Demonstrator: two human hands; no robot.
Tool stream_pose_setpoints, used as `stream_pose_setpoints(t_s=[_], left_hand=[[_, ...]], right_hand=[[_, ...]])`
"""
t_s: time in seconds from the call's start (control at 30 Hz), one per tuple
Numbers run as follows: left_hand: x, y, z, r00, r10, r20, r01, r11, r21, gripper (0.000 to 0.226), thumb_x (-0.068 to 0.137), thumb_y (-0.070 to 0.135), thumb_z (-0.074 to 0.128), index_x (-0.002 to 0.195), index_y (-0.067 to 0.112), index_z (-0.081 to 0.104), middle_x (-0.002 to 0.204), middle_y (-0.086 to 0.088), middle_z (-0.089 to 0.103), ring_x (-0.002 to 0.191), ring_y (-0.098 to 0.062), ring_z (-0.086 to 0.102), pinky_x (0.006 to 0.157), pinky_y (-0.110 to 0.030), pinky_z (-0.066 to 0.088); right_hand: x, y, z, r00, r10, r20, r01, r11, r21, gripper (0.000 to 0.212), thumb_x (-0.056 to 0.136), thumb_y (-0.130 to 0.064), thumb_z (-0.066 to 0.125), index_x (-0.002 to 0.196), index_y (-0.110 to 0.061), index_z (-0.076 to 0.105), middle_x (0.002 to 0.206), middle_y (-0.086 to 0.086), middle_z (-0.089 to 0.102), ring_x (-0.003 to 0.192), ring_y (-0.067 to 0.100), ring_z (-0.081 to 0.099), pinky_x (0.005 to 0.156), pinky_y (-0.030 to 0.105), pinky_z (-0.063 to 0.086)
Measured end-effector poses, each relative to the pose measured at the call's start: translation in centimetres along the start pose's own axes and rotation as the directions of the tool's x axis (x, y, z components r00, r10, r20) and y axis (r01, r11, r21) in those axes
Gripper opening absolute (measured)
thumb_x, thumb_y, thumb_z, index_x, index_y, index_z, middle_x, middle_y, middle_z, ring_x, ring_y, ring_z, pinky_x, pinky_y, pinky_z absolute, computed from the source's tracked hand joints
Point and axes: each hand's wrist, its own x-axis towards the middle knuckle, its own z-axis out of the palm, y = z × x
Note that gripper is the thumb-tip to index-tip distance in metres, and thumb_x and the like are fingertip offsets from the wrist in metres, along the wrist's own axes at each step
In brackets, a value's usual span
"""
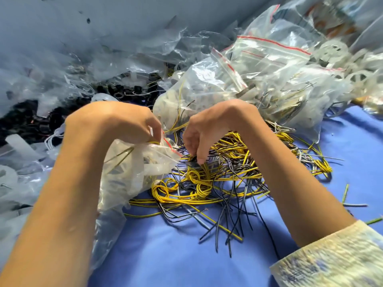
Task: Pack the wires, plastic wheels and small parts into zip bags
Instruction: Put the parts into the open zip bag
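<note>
A tangled heap of yellow and black wires [228,179] lies on the blue cloth [186,255] in the middle. My left hand [128,123] pinches the red-striped mouth of a clear zip bag [134,168] that holds white plastic wheels and a few wires. My right hand [199,139] reaches down into the heap just right of the bag's mouth, its fingertips pinching a few dark and yellow wires.
Filled zip bags [259,79] with red seal strips are piled at the back right, white plastic wheels [333,50] beside them. Small black parts [124,92] and loose clear bags [31,183] cover the left. Blue cloth shows at the front.
</note>
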Motion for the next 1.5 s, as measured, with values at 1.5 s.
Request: stream_pose_setpoints(t_s=[1.5], left_hand=[[-2.9, -0.3, -0.7, 0.952, -0.082, -0.296, 0.087, 0.996, 0.004, 0.055, 0.074, 0.010, 0.058, 0.120, 0.039, 0.051, 0.120, 0.002, 0.053, 0.115, -0.021, 0.052, 0.094, -0.034, 0.045]], right_hand=[[-0.4, -2.6, -1.7, 0.770, -0.065, -0.634, 0.252, 0.945, 0.210, 0.023, 0.087, -0.022, 0.061, 0.090, -0.001, 0.069, 0.087, 0.018, 0.067, 0.083, 0.031, 0.059, 0.075, 0.039, 0.041]])
